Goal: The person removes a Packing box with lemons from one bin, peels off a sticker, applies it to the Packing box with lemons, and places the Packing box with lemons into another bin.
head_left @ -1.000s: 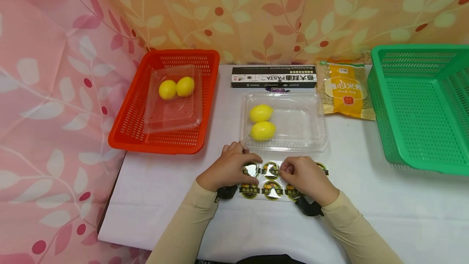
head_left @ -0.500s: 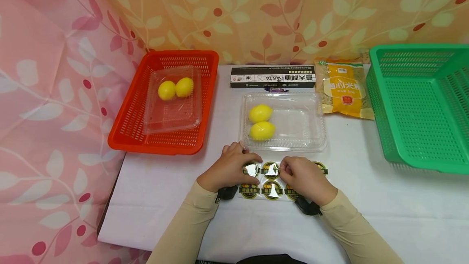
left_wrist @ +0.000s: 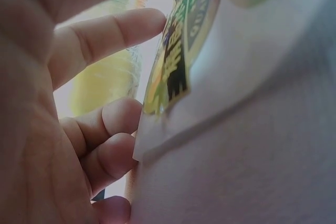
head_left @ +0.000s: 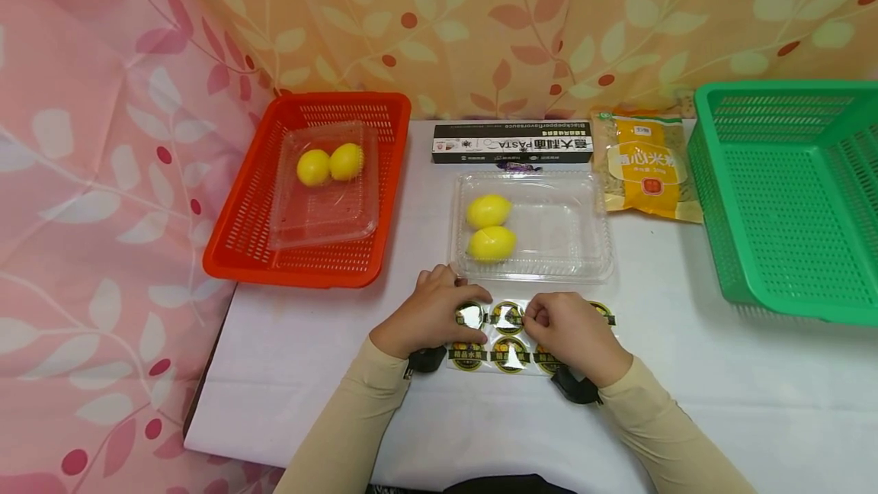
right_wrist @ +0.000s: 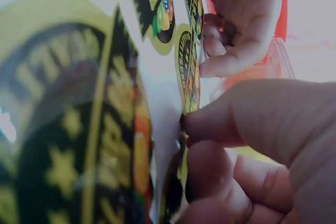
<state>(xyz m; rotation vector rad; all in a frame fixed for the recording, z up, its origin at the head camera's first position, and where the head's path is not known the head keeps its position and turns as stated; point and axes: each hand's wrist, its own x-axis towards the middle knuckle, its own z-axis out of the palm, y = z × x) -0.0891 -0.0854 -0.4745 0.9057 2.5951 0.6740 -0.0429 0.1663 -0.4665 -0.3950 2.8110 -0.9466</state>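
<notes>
Hands (head_left: 504, 326) on sticker sheet (head_left: 511, 357), picking sticker (head_left: 507, 316)

Almost nothing moved, right hand (head_left: 572, 334) a shade nearer the left hand (head_left: 432, 315) than a second ago, its fingertips edged leftward onto a round sticker on the sticker sheet (head_left: 511, 357), slight camera wobble

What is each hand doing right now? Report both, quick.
Left hand: fingers pressing down the sticker sheet.
Right hand: fingers curled, pinching a sticker at its edge.
</notes>
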